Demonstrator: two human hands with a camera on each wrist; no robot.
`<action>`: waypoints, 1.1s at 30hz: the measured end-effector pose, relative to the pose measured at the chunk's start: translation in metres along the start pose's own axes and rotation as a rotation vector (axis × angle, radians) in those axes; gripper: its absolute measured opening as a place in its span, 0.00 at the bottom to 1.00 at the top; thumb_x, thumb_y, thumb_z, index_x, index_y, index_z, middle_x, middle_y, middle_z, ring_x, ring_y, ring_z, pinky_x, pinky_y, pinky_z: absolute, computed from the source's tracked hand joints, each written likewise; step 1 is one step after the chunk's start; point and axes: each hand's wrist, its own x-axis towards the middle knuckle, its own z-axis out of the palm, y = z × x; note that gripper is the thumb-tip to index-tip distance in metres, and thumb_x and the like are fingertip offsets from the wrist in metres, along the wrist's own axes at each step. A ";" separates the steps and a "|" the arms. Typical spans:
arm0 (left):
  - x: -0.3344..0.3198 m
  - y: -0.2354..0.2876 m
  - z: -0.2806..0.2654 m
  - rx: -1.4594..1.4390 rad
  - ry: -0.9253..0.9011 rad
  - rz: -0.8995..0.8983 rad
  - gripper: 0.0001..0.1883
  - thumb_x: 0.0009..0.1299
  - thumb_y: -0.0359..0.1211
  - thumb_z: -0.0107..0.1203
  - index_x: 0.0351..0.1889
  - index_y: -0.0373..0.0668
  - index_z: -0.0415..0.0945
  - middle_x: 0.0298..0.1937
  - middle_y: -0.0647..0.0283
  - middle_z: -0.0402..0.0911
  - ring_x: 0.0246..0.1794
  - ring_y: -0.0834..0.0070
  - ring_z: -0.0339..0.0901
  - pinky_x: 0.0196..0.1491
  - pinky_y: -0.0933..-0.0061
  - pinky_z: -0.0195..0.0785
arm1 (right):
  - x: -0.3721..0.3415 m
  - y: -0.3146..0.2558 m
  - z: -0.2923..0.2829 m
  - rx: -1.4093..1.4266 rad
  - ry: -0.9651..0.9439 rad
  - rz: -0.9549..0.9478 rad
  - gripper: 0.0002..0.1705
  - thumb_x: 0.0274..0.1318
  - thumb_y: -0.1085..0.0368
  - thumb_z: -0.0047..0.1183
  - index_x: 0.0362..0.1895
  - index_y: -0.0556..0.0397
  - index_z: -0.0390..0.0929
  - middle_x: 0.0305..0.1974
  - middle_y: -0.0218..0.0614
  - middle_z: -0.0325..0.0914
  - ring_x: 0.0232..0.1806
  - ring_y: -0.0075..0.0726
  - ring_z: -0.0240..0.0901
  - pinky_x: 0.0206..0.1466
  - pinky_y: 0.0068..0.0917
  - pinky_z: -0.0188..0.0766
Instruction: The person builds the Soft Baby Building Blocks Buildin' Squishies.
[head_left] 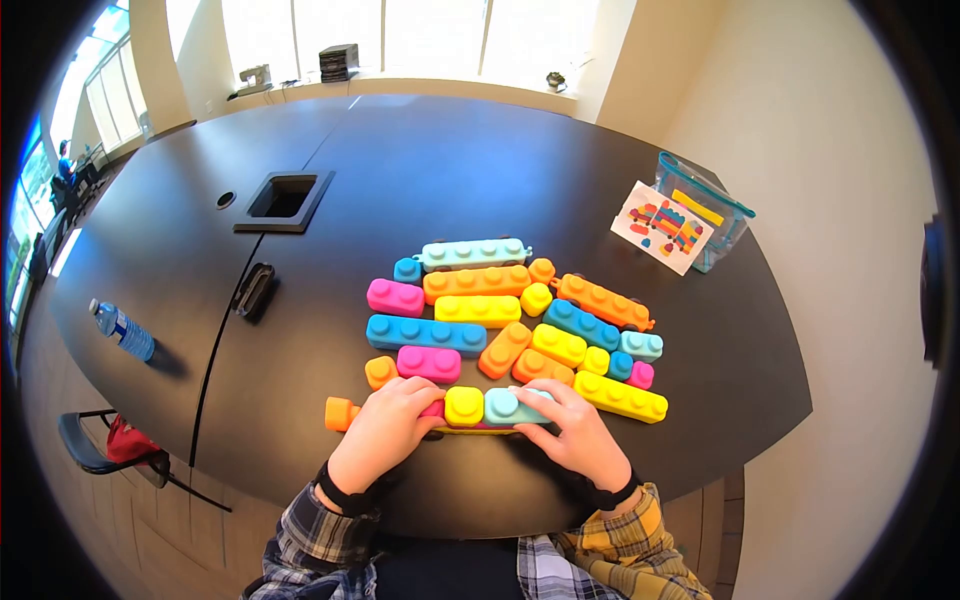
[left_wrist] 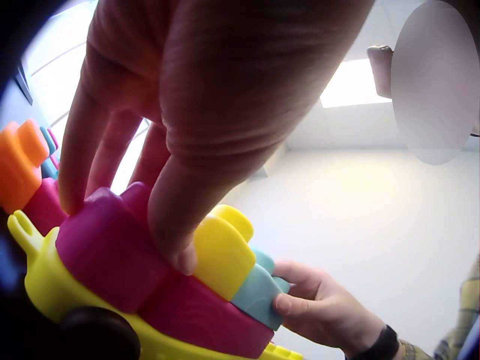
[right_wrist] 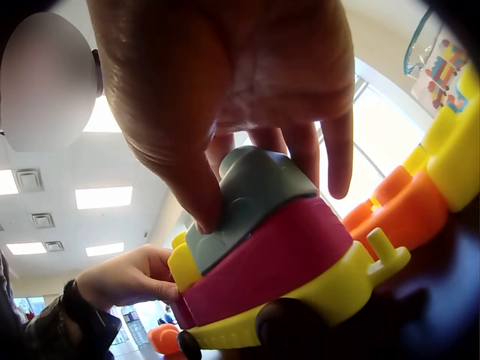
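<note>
The left hand pinches a magenta block, the right hand a light-blue block — both stacked above the yellow wagon at the table's near side. Loose blocks crowd the way just beyond — farther off, a card, a bag and a bottle.

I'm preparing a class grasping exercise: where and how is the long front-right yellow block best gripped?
Probably grip the yellow block across its long sides near the right end, from above: it lies studs up, that end is free, while small blocks crowd its far side further left.
</note>
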 end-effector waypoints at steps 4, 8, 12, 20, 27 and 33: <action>-0.001 0.001 0.002 0.007 0.010 -0.011 0.14 0.65 0.29 0.69 0.48 0.38 0.82 0.48 0.57 0.86 0.51 0.54 0.82 0.54 0.56 0.77 | -0.001 0.000 0.003 -0.036 0.026 -0.019 0.29 0.57 0.65 0.70 0.64 0.48 0.81 0.55 0.45 0.80 0.56 0.55 0.80 0.59 0.43 0.78; -0.003 0.006 0.003 0.030 0.034 -0.028 0.14 0.65 0.28 0.68 0.48 0.38 0.82 0.48 0.57 0.86 0.51 0.53 0.83 0.54 0.56 0.78 | -0.002 0.001 0.004 -0.047 0.023 -0.022 0.29 0.58 0.63 0.70 0.65 0.48 0.80 0.56 0.45 0.80 0.56 0.55 0.80 0.59 0.43 0.78; -0.002 0.004 0.003 0.017 0.029 -0.023 0.14 0.65 0.28 0.68 0.48 0.38 0.82 0.48 0.57 0.86 0.51 0.53 0.83 0.54 0.57 0.78 | 0.000 -0.006 -0.004 -0.022 0.003 -0.013 0.31 0.63 0.62 0.67 0.69 0.51 0.76 0.61 0.47 0.79 0.60 0.57 0.79 0.63 0.42 0.76; -0.004 0.000 -0.002 -0.007 -0.035 -0.013 0.18 0.65 0.30 0.70 0.52 0.38 0.82 0.52 0.56 0.85 0.54 0.52 0.82 0.57 0.56 0.77 | -0.013 -0.006 -0.004 0.079 0.035 0.142 0.27 0.67 0.64 0.63 0.67 0.54 0.74 0.60 0.48 0.80 0.61 0.57 0.78 0.65 0.41 0.75; -0.047 -0.021 -0.051 0.375 -0.037 -0.222 0.38 0.51 0.35 0.79 0.62 0.44 0.78 0.58 0.58 0.80 0.59 0.53 0.76 0.62 0.55 0.72 | -0.013 -0.002 -0.005 0.092 0.021 0.142 0.26 0.67 0.63 0.63 0.66 0.54 0.74 0.60 0.48 0.80 0.61 0.58 0.78 0.63 0.41 0.75; -0.067 -0.054 -0.049 0.396 -0.128 -0.308 0.30 0.52 0.30 0.77 0.55 0.44 0.80 0.49 0.57 0.79 0.54 0.54 0.76 0.59 0.56 0.73 | -0.013 0.000 -0.002 0.098 0.003 0.146 0.27 0.68 0.62 0.63 0.67 0.54 0.73 0.60 0.48 0.80 0.61 0.58 0.78 0.63 0.42 0.75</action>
